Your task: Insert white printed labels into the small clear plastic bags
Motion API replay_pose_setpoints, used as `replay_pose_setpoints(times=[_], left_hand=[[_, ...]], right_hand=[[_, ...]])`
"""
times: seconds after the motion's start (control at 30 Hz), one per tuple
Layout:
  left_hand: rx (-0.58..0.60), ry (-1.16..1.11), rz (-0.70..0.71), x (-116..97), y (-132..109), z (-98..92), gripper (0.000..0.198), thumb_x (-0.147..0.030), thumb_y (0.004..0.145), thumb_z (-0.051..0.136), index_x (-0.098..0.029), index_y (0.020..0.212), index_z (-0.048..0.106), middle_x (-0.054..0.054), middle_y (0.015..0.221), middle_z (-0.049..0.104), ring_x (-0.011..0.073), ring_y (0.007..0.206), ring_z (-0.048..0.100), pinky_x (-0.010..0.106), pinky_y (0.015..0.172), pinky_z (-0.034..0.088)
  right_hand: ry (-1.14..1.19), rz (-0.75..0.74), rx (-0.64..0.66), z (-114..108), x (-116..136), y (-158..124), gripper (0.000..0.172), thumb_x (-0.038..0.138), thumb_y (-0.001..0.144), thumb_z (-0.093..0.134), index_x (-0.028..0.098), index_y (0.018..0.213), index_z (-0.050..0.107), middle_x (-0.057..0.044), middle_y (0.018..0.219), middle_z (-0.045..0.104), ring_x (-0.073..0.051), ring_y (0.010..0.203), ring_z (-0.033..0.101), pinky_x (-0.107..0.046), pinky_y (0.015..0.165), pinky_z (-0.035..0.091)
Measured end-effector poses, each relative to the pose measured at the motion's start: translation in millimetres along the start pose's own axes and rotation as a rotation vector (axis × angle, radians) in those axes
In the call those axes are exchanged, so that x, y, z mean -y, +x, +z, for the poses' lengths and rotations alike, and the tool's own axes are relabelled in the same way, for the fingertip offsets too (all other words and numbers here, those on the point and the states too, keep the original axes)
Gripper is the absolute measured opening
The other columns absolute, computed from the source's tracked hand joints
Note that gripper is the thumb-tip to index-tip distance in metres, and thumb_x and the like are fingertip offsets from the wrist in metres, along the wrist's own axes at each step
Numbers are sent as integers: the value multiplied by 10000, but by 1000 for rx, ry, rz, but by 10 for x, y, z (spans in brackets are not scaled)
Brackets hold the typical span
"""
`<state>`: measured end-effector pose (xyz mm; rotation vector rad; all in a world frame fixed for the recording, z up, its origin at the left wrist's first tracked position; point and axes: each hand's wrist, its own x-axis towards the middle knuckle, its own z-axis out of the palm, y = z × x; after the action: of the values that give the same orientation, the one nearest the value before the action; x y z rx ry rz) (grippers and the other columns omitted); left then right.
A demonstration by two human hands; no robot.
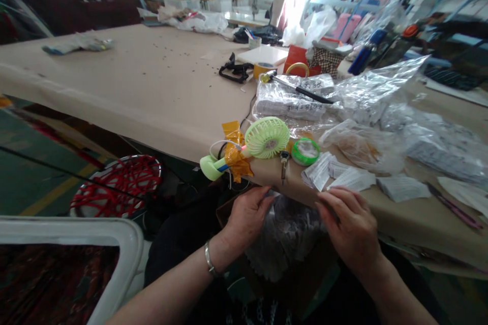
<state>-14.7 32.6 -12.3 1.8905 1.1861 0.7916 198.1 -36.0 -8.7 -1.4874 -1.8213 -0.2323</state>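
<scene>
My left hand (249,216), with a bracelet on its wrist, is just below the table edge. Its thumb and forefinger are pinched together; what they hold, if anything, is too small to make out. Across from it, my right hand (348,226) has its fingertips drawn together at the table edge, close to printed paper slips (353,179). Whether something thin sits in them I cannot tell. Beneath and between both hands, crumpled translucent plastic (282,233) fills an open cardboard box (224,212).
A green fan (267,137) is taped at the table edge beside a small pointed tool (284,162) and a green round container (305,151). Behind lie a hammer (305,92) and plastic-wrapped packs (278,104). Purple tweezers (455,208) lie right; a red-strapped stool (118,188) stands left.
</scene>
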Motion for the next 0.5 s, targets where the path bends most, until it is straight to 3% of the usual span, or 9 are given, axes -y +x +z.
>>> replay_pose_setpoints(times=[0.07, 0.17, 0.3, 0.5], left_hand=[[2, 21, -25, 42, -11, 26, 256, -283, 854, 519, -206, 1039, 677, 66, 1023, 693, 197, 932, 614, 285, 842, 432], [29, 19, -67, 45, -47, 90, 228, -293, 847, 518, -196, 925, 709, 64, 913, 708, 190, 841, 621, 277, 780, 438], [64, -62, -103, -37, -92, 195, 219, -295, 834, 522, -182, 786, 703, 31, 741, 681, 156, 698, 589, 245, 674, 417], [159, -310, -251, -287, -33, 348, 202, -243, 795, 528, -146, 673, 656, 10, 639, 614, 126, 627, 535, 229, 604, 398]], right_hand=[[-190, 3, 3, 14, -113, 18, 274, 257, 843, 605, 176, 1105, 614, -101, 1107, 636, -305, 1121, 506, -481, 984, 361], [-295, -5, 32, 102, -193, 25, 288, 254, 846, 601, 187, 1126, 614, -85, 1191, 619, -317, 1177, 472, -534, 1043, 258], [-242, -41, -31, 173, -219, 12, 187, 194, 867, 576, 245, 1028, 654, -9, 1059, 687, -243, 1093, 550, -504, 1078, 205], [-81, -51, -118, 136, -296, 34, 113, 169, 859, 596, 244, 908, 665, 16, 956, 709, -204, 1003, 604, -488, 1062, 254]])
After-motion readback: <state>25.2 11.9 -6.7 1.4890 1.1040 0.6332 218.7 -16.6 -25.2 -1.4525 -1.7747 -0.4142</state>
